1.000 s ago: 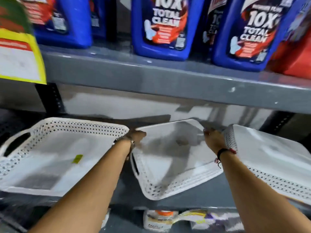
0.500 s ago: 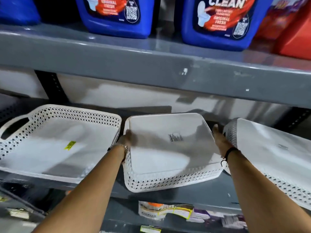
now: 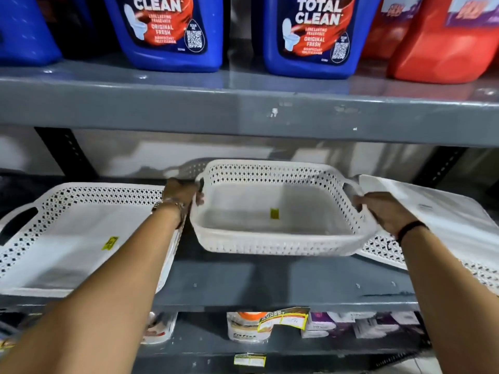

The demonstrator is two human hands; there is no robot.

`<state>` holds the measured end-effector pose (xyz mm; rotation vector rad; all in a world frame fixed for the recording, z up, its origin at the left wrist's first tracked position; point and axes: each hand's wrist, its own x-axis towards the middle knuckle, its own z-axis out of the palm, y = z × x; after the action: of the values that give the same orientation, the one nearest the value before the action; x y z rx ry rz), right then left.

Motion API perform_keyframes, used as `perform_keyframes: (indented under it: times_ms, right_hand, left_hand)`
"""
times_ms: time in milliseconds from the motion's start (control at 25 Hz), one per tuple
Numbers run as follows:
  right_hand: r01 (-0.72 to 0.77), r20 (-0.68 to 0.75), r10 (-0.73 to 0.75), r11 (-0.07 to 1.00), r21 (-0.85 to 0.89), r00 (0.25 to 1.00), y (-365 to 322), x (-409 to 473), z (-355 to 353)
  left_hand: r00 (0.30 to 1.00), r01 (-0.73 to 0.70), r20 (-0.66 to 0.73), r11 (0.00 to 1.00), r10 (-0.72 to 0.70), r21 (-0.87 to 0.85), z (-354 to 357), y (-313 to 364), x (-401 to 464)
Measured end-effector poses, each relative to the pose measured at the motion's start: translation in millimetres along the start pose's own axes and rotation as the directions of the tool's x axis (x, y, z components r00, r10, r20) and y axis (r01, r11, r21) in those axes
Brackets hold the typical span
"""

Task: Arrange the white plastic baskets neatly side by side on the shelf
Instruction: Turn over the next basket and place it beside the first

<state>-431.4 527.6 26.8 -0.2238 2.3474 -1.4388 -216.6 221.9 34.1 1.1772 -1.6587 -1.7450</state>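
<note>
Holding the middle basket [image 3: 275, 211] level by both side handles.
Left hand [image 3: 182, 194] and right hand [image 3: 383, 211] had fingers closed on those handles, keeping it square between the neighbouring baskets above the shelf [image 3: 270, 282].

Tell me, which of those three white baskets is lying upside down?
The right basket: its solid bottom faces up, tilted. The left basket and the middle basket, held by both hands, show open insides with yellow stickers.
</note>
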Motion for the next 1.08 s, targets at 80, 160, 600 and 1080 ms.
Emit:
perform_keyframes:
  times_ms: [80,160,600,1080]
  right_hand:
    - [0.030,0.007,-0.029,0.973,-0.230,1.000,10,-13,9]
    - [0.030,-0.021,-0.045,0.885,-0.465,0.999,17,-20,16]
    - [0.024,-0.002,-0.033,0.772,-0.636,0.999,44,-25,33]
    - [-0.056,-0.430,-0.261,0.799,-0.598,0.864,48,2,-109]
  left_hand:
    - [1.000,-0.003,0.028,0.923,-0.008,0.384,1,-13,-2]
    - [0.999,-0.030,0.036,0.682,0.005,0.731,1,-18,-5]
    - [0.996,-0.071,0.079,0.201,-0.033,0.977,4,-27,-23]
    - [0.835,-0.534,0.480,0.182,0.269,0.826,196,13,-64]
